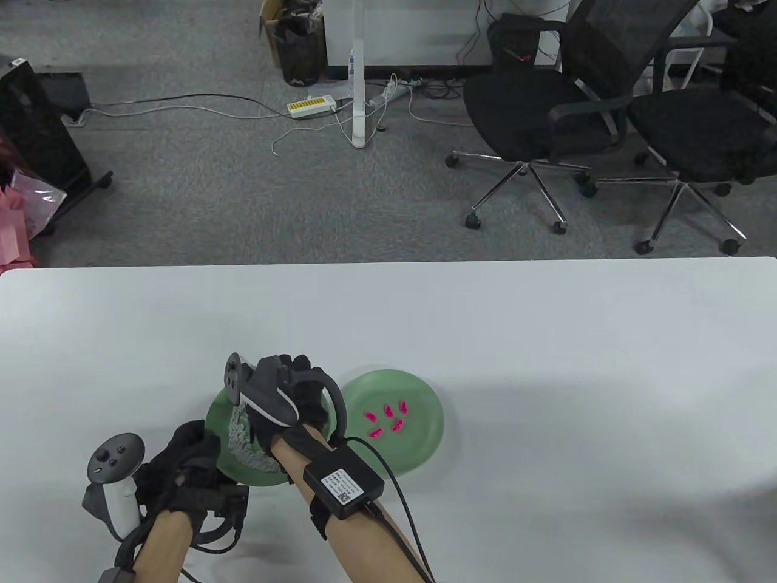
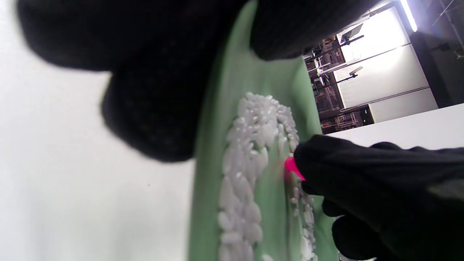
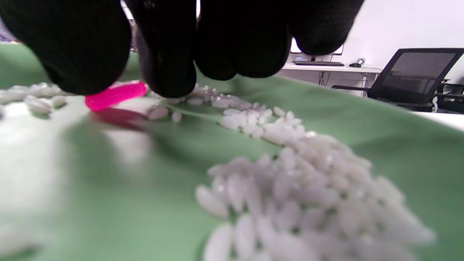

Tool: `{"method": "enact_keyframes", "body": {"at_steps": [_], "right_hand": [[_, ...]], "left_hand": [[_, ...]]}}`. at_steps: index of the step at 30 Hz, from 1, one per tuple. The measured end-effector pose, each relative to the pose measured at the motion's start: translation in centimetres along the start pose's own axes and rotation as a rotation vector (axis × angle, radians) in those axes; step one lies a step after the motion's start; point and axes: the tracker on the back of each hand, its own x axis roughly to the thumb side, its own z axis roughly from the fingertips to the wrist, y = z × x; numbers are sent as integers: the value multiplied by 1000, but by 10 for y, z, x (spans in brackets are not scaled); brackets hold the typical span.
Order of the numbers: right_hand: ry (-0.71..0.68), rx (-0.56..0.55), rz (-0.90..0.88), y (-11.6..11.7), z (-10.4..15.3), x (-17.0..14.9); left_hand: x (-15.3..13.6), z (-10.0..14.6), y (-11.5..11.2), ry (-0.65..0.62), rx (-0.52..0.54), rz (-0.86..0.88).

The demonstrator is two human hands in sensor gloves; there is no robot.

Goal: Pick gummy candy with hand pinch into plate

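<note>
Two green plates lie side by side near the table's front. The left plate (image 1: 234,469) holds a ring of small white pieces (image 1: 240,434). The right plate (image 1: 422,440) holds several pink gummy candies (image 1: 388,419). My right hand (image 1: 285,395) is over the left plate and pinches a pink gummy candy (image 3: 116,95) between thumb and forefinger (image 3: 163,72), just above the plate's surface (image 3: 362,119). The gummy also shows in the left wrist view (image 2: 291,167), at my right hand's fingertips (image 2: 344,174). My left hand (image 1: 188,467) holds the left plate's rim (image 2: 253,72) with its fingers (image 2: 156,90).
The white table (image 1: 546,340) stretches bare to the back and right. Beyond its far edge are grey carpet, two black office chairs (image 1: 546,109) and cables. My right forearm carries a black box (image 1: 343,480) with a cable.
</note>
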Motion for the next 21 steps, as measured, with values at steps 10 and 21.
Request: {"method": "enact_keyframes", "body": {"at_steps": [10, 21], "right_hand": [[-35, 1, -43, 7, -1, 1], [48, -97, -269, -21, -1, -71]], "left_hand": [[2, 3, 0, -1, 9, -15], [-2, 0, 3, 12, 18, 5]]}}
